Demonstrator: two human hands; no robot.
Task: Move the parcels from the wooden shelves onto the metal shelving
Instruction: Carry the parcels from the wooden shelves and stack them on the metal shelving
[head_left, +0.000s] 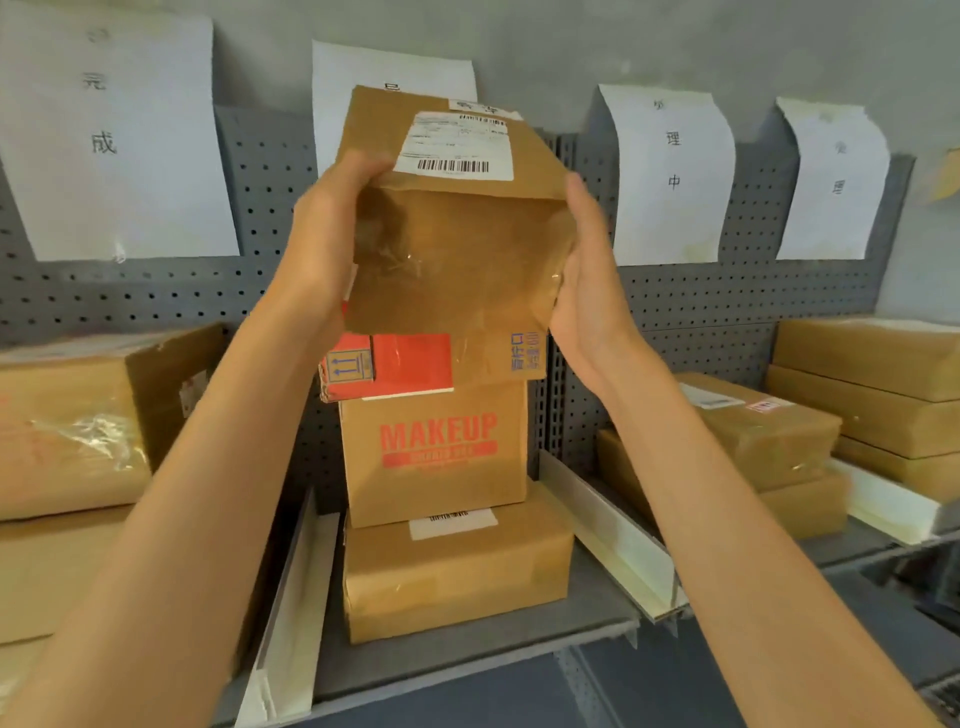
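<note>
A tall brown cardboard parcel (452, 270) with a white barcode label and a red patch stands atop a stack on the grey metal shelf (597, 597). My left hand (322, 228) grips its left side, the thumb over the top front edge. My right hand (587, 270) lies flat against its right side with straight fingers. Under it sits a box printed MAKEUP (436, 452), and below that a flat taped parcel (457, 566).
White dividers (608, 535) split the shelf into bays. A large parcel (72, 421) fills the left bay; stacked flat parcels (763, 431) and further boxes (872, 374) fill the right bays. Paper signs (670, 171) hang on the grey pegboard (270, 171) behind.
</note>
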